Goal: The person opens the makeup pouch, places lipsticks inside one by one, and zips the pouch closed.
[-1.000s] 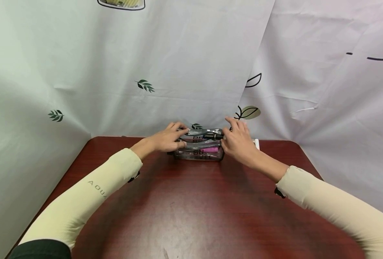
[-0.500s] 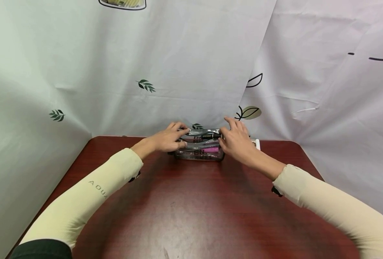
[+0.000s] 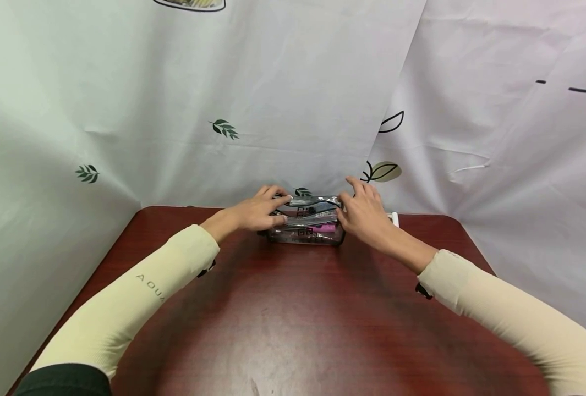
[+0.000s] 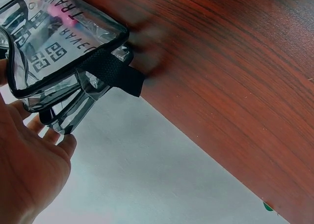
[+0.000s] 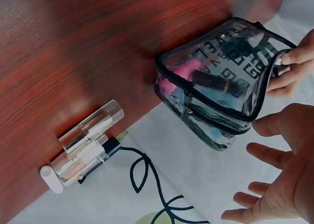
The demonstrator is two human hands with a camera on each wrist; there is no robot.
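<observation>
A clear plastic zip pouch (image 3: 293,237) with black trim and printed lettering stands at the table's back edge, its mouth spread. My left hand (image 3: 260,212) grips the left end of the mouth, thumb on the near lip and fingers at the far one. At the right end, my right hand (image 3: 366,218) has its thumb by the pouch's edge; in the right wrist view its fingers are spread and hold nothing. Through the plastic show a pink item (image 5: 189,69) and a black tube (image 5: 218,83). A black strap (image 4: 115,71) hangs from the pouch's left side.
Right of the pouch lie clear cosmetic tubes (image 5: 93,128) and a small white piece (image 5: 51,179) near the back edge. A dark red wooden table (image 3: 293,319) carries everything. Behind it hangs a white printed cloth (image 3: 293,99).
The black tube that lay across the pouch's mouth by my right hand has gone down into the pouch. My right fingers have come away from it. My left hand keeps its grip.
</observation>
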